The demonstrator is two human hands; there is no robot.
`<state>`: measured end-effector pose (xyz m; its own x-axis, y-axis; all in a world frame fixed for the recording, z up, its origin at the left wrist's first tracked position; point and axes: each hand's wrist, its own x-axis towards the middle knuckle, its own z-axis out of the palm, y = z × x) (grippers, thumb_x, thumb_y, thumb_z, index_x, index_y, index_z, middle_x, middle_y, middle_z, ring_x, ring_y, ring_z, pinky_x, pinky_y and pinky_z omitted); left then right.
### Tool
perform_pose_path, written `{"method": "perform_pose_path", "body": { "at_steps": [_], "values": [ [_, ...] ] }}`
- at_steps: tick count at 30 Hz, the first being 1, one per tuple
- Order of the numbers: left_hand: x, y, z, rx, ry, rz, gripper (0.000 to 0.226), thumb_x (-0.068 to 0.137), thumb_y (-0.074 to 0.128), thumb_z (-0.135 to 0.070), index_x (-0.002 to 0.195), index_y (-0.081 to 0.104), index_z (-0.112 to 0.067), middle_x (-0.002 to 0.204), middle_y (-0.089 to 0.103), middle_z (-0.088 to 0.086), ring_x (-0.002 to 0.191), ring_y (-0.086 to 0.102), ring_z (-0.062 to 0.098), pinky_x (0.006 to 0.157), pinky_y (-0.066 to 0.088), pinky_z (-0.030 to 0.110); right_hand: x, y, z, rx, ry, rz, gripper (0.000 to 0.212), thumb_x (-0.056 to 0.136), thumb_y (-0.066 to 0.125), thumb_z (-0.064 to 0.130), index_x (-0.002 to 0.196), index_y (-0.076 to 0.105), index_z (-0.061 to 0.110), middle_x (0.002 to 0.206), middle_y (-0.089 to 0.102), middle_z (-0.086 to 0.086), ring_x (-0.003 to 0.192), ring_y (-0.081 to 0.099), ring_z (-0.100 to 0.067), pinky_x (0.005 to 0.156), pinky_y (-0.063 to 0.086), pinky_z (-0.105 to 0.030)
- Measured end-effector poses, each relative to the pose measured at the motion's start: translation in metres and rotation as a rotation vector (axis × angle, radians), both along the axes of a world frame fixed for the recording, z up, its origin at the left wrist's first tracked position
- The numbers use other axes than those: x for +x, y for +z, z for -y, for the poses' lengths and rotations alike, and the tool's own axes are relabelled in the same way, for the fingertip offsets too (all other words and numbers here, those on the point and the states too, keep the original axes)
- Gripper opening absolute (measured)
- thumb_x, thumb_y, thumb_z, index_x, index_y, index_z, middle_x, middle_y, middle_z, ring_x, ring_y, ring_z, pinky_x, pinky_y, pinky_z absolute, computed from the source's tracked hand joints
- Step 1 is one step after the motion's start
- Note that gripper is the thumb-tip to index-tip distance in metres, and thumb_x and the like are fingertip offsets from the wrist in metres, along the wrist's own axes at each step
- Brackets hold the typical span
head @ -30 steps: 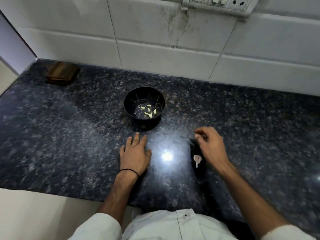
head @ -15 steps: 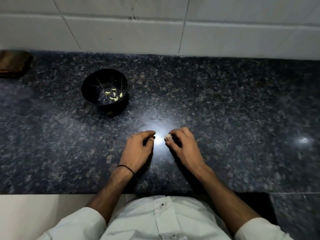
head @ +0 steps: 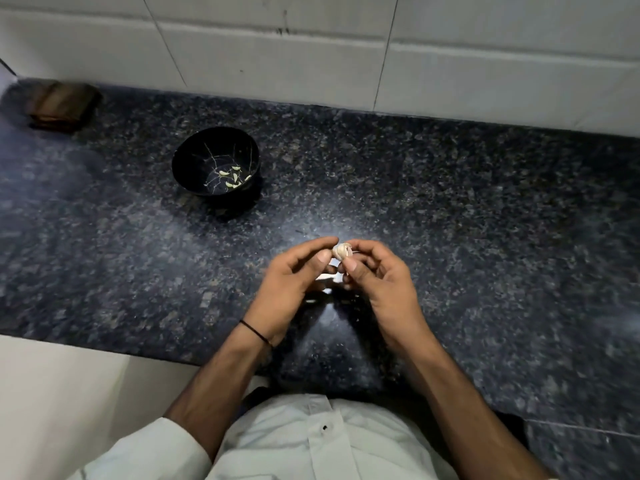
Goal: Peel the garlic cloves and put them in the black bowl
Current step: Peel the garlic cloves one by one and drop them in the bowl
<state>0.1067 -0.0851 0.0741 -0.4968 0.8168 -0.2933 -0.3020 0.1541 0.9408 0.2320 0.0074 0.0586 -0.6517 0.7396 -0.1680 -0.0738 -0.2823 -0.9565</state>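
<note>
**Unpeeled garlic clove (head: 341,251) pinched between both hands above the worktop (head: 450,220).**
The left hand (head: 291,289) and right hand (head: 377,285) each gripped the clove between thumb and fingertips, well apart from the black bowl (head: 194,154) holding peeled cloves (head: 232,176). A thumbnail splitting the papery skin would likely strip it without bruising the flesh.

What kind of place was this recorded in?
Probably a home kitchen: a dark speckled stone countertop backed by a white tiled wall, a black bowl with peeled cloves in it, and the left hand and right hand pinching a garlic clove above the counter.
</note>
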Motion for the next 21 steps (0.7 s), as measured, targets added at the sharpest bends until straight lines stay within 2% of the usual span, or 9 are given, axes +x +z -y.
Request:
{"method": "perform_pose_path", "body": {
  "at_steps": [3, 6, 8, 11, 13, 15, 17, 21],
  "values": [
    [0.010, 0.006, -0.002, 0.074, 0.071, -0.014, 0.031, 0.094, 0.060, -0.010, 0.124, 0.065, -0.003, 0.118, 0.072, 0.011, 0.110, 0.068, 0.023, 0.092, 0.055, 0.032, 0.004, 0.007, 0.000, 0.020, 0.034, -0.039, 0.022, 0.096, 0.061, 0.003, 0.117, 0.063, 0.009, 0.082, 0.069, 0.003, 0.076, 0.064, -0.008, 0.072, 0.052, -0.023],
    [0.017, 0.011, -0.002, 0.123, 0.126, -0.065, 0.028, 0.094, 0.061, -0.006, 0.120, 0.066, 0.001, 0.114, 0.072, 0.011, 0.100, 0.068, 0.015, 0.082, 0.054, 0.023, 0.004, 0.016, 0.000, 0.054, 0.047, -0.039, 0.021, 0.097, 0.061, 0.005, 0.116, 0.058, 0.012, 0.083, 0.067, -0.002, 0.073, 0.060, -0.013, 0.070, 0.051, -0.028],
    [0.017, 0.014, -0.002, 0.152, 0.157, -0.113, 0.027, 0.092, 0.063, -0.006, 0.118, 0.067, 0.000, 0.112, 0.073, 0.011, 0.098, 0.067, 0.016, 0.081, 0.054, 0.024, 0.004, 0.021, -0.001, 0.110, 0.050, -0.032, 0.018, 0.097, 0.061, 0.004, 0.114, 0.058, 0.009, 0.085, 0.070, -0.001, 0.075, 0.061, -0.013, 0.073, 0.051, -0.026],
    [0.014, 0.018, -0.003, 0.194, 0.186, -0.155, 0.026, 0.090, 0.066, -0.005, 0.115, 0.068, 0.000, 0.109, 0.075, 0.008, 0.102, 0.069, 0.018, 0.085, 0.055, 0.027, 0.003, 0.031, -0.001, 0.206, 0.032, 0.010, 0.018, 0.098, 0.060, 0.008, 0.116, 0.063, 0.007, 0.098, 0.072, -0.003, 0.085, 0.064, -0.016, 0.081, 0.054, -0.031],
    [0.009, 0.023, -0.002, 0.215, 0.186, -0.175, 0.026, 0.088, 0.068, -0.007, 0.114, 0.069, -0.002, 0.107, 0.075, 0.005, 0.104, 0.070, 0.018, 0.087, 0.055, 0.029, 0.000, 0.036, 0.002, 0.280, -0.015, 0.053, 0.019, 0.099, 0.060, 0.012, 0.118, 0.066, 0.012, 0.110, 0.071, -0.002, 0.097, 0.066, -0.017, 0.089, 0.055, -0.038],
    [0.004, 0.027, -0.002, 0.237, 0.188, -0.190, 0.027, 0.087, 0.070, -0.008, 0.113, 0.070, -0.004, 0.107, 0.075, 0.004, 0.104, 0.070, 0.018, 0.086, 0.055, 0.028, -0.005, 0.041, 0.006, 0.337, -0.076, 0.072, 0.020, 0.099, 0.062, 0.016, 0.118, 0.066, 0.020, 0.116, 0.068, -0.002, 0.109, 0.065, -0.018, 0.095, 0.053, -0.039],
    [-0.002, 0.032, -0.004, 0.260, 0.186, -0.179, 0.027, 0.087, 0.071, -0.006, 0.113, 0.070, -0.003, 0.106, 0.075, 0.005, 0.102, 0.070, 0.016, 0.085, 0.054, 0.027, -0.011, 0.047, 0.010, 0.372, -0.116, 0.064, 0.019, 0.098, 0.065, 0.018, 0.116, 0.067, 0.023, 0.117, 0.067, -0.002, 0.111, 0.064, -0.020, 0.096, 0.053, -0.038],
    [-0.017, 0.037, -0.004, 0.305, 0.138, -0.157, 0.029, 0.087, 0.069, -0.005, 0.115, 0.069, -0.001, 0.107, 0.075, 0.005, 0.097, 0.069, 0.014, 0.083, 0.054, 0.025, -0.028, 0.057, 0.017, 0.372, -0.181, 0.020, 0.016, 0.094, 0.069, 0.012, 0.110, 0.070, 0.012, 0.109, 0.070, -0.008, 0.106, 0.068, -0.024, 0.094, 0.054, -0.039]
  ]
}}
